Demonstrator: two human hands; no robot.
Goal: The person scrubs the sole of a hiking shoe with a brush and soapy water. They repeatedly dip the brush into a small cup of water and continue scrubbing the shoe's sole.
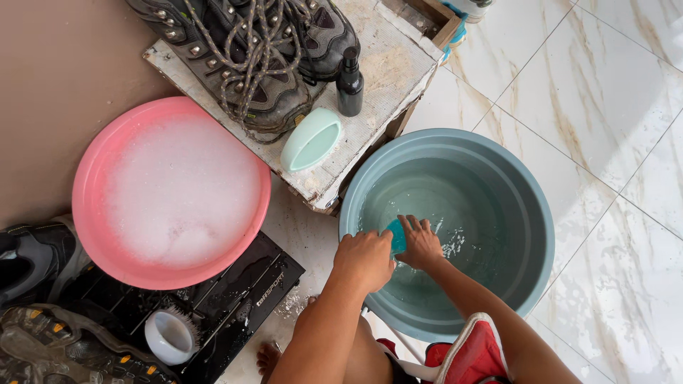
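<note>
Both hands, left hand (364,257) and right hand (421,242), close on a teal cloth (395,237) between them, inside the grey basin (526,213), left at nine o'clock.

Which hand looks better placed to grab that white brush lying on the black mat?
Probably the left hand: it is at the grey-blue basin's near rim, on the side where the white brush lies. The right hand is farther in, over the water.

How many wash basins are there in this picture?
2. A pink basin full of suds sits at the left beside the wall, and a grey-blue basin of water stands on the tiled floor at the right, with both hands inside it. Others may lie out of view.
</note>
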